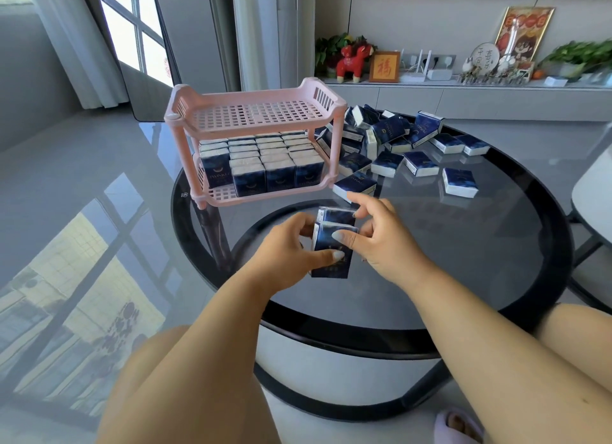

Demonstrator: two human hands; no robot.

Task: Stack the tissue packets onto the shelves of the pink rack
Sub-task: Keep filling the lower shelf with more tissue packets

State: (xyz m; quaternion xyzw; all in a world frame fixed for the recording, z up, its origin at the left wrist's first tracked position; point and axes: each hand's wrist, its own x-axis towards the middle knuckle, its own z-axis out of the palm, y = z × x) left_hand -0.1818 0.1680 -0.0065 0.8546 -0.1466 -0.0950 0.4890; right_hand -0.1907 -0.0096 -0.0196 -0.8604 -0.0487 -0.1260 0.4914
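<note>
Both hands, left hand (284, 245) and right hand (381, 241), grip two navy tissue packets (332, 241) between them, above the glass table (463, 261).

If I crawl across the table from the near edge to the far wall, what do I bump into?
Held tissue packets between left hand and right hand → pink rack → loose packet pile → red toy horse on the cabinet.
</note>
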